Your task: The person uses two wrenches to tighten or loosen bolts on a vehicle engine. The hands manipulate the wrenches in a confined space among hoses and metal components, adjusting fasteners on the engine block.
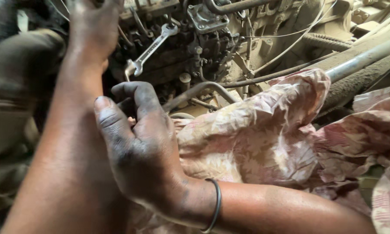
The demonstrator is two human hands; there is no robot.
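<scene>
My left hand (pixel 93 30) reaches up into the dirty engine (pixel 203 39) at the top of the view. Its fingers are cut off by the frame edge and hidden. The left forearm runs from the bottom left straight up. My right hand (pixel 138 147), black with grease, sits beside that forearm with its fingers curled in and its thumb along the arm. Nothing shows in its grip. A dark bangle (pixel 215 203) circles the right wrist. A silver open-ended spanner (pixel 151 47) lies on the engine just right of my left hand, untouched.
A crumpled floral cloth (pixel 264 134) covers the area under and right of my right forearm. A bent metal pipe (pixel 199 91) and thin cables (pixel 290 43) cross the engine. A thick dusty bar (pixel 364 58) slants across the upper right.
</scene>
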